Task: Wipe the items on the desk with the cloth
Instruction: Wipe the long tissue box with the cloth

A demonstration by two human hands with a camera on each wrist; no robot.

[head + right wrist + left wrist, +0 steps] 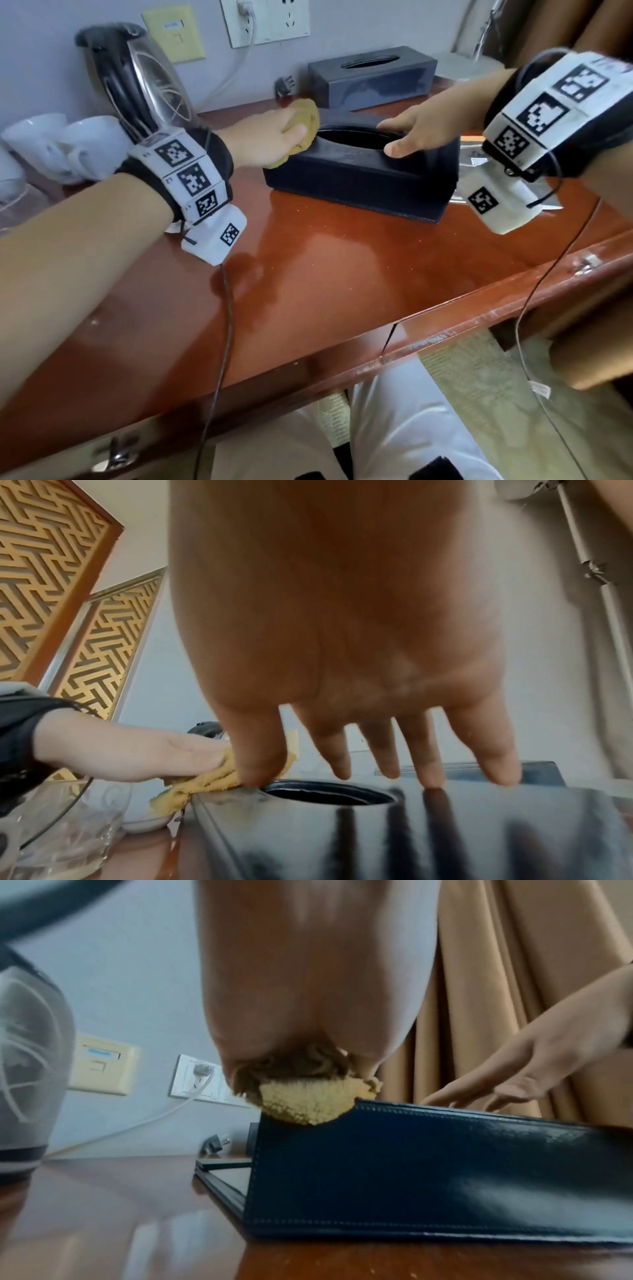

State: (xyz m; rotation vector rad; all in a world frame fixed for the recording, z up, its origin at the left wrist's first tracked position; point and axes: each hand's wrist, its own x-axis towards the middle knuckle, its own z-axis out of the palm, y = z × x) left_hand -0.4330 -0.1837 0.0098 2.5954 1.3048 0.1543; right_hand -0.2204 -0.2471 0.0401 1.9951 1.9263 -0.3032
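A black leather tissue box (pixel 359 171) with an oval slot on top lies on the red-brown desk (pixel 325 274). My left hand (pixel 270 137) grips a bunched yellow cloth (pixel 305 126) against the box's top left end; in the left wrist view the cloth (pixel 308 1102) sits on the box's (pixel 428 1177) corner. My right hand (pixel 421 130) lies over the top of the box with fingers straight and spread. In the right wrist view its fingertips (pixel 431 775) touch the glossy box top (pixel 445 831) beside the slot, and the cloth (pixel 205 780) shows at left.
A steel electric kettle (pixel 144 82) and white cups (pixel 68 147) stand at the back left. A second black tissue box (pixel 373 75) sits against the wall under the sockets (pixel 263 20). A clear glass (pixel 61 829) is near the left. The desk's front edge (pixel 445 335) runs diagonally.
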